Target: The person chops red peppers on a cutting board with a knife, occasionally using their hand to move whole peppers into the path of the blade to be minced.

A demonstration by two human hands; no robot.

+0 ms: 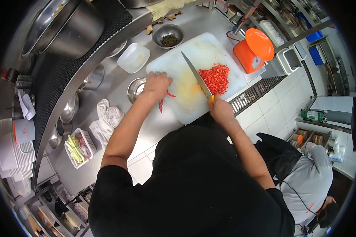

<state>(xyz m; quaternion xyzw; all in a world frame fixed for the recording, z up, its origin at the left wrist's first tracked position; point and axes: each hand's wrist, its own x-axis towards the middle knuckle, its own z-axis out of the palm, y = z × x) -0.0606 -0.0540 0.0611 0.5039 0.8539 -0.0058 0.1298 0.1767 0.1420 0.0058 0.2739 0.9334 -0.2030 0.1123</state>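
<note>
My right hand is closed round the yellow handle of a large knife, whose blade lies over the white cutting board along the left side of a heap of chopped red chili. At the board's left edge is my left hand, its fingers curled downward; what they hold, if anything, is hidden. Whole red chilies lie just below that hand, by the board's edge. A small steel bowl stands directly left of my left wrist.
Behind the board are a steel bowl with dark green contents and a white dish. An orange scale stands at right. A white cloth and a vegetable basket lie left. Another person bends at lower right.
</note>
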